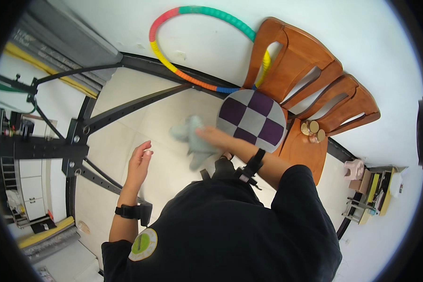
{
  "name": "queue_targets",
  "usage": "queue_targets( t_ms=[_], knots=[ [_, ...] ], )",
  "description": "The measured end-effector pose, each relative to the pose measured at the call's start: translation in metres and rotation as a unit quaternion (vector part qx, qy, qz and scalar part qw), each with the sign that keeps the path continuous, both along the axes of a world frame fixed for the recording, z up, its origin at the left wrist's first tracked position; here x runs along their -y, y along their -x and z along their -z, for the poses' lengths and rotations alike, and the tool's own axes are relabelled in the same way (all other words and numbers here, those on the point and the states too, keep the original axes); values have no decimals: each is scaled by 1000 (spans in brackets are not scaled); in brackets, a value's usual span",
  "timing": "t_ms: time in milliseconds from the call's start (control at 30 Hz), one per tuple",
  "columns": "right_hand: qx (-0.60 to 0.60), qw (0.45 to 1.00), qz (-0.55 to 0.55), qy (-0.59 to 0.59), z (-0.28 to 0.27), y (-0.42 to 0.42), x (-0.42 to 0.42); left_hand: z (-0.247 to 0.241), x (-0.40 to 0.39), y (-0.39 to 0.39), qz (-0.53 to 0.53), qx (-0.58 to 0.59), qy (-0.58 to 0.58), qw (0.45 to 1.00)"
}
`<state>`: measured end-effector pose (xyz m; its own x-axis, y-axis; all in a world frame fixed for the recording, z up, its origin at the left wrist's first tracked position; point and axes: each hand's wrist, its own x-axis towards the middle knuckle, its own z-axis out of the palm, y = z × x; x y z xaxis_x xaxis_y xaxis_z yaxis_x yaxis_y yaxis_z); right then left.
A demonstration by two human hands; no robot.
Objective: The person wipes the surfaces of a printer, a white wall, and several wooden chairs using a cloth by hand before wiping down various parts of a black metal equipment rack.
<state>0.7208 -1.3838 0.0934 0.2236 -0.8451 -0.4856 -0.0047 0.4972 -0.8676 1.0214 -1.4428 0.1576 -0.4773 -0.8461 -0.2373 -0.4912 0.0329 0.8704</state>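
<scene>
A pale grey-green cloth (200, 142), blurred by motion, hangs from my right hand (211, 136) in front of the nearer wooden chair. Fingers of that hand seem closed on it, though blur hides the exact grip. My left hand (140, 164) is raised over the tiled floor, holding nothing, thumb and fingers apart and slightly curled. Just right of my right hand lies a round checkered cushion (252, 117) in purple and grey on the seat of the nearer wooden chair (285, 53).
Two lidded jars (313, 131) stand on a second wooden chair (299, 155). Behind the first chair a multicoloured hula hoop (197, 10) leans against the wall. A black metal frame (79, 141) rises at left. A pink stool (354, 169) and a loaded shelf (379, 190) are at right.
</scene>
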Motion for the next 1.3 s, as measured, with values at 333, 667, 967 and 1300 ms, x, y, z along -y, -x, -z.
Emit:
queue_targets(
  t_ms=[333,667,967,1300],
  knots=[
    [349,919,-181,-40,-104,-179,-2,-18,-68,-120,-121,-320,-257,904],
    [61,976,-208,22,-80,-282,10,-74,-129,-189,-333,-171,-22,927],
    [83,847,-424,310,-99,-276,33,-152,-121,-164,-17,75,19,997],
    [47,877,-286,384,-190,-204,126,-197,-62,-159,-289,-128,122,941]
  ],
)
